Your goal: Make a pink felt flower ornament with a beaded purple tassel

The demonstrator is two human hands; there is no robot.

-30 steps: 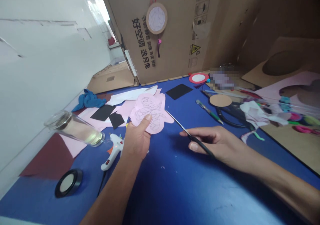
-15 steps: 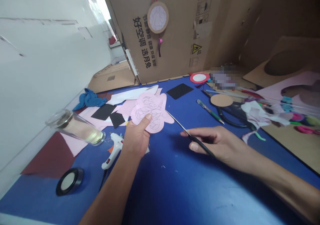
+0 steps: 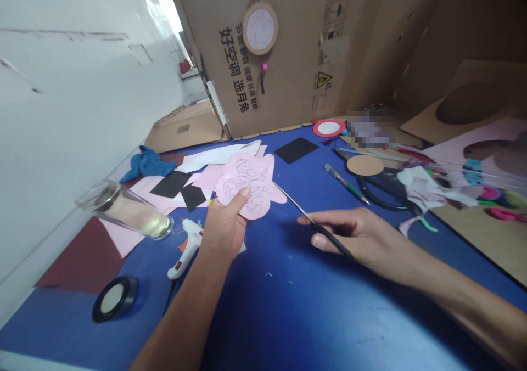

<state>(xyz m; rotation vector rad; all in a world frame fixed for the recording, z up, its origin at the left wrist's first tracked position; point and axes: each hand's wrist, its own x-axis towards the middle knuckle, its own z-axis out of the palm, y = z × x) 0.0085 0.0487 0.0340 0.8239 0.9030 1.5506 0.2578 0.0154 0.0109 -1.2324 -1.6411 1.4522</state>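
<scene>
Pink paper cutout (image 3: 247,187), lobed and drawn over with dark vein-like lines, is gripped in the left hand (image 3: 224,228), thumb pressed on its lower edge, above a blue tabletop (image 3: 288,316). Behind it rises a printed cardboard carton (image 3: 280,85), with a round wooden hoop (image 3: 260,28) of patterned paper hanging on it. The right hand (image 3: 349,234), well apart from the left, pinches a slender black rod (image 3: 317,225) whose pointed tip reaches the cutout's right edge. A glass tumbler (image 3: 123,209) lies on its side, a white glue gun (image 3: 187,250) rests just beside the left wrist, and a cork disc (image 3: 364,165) overlaps black-handled scissors (image 3: 379,195). Nearer the table's edge sits a black tape roll (image 3: 115,299).
</scene>
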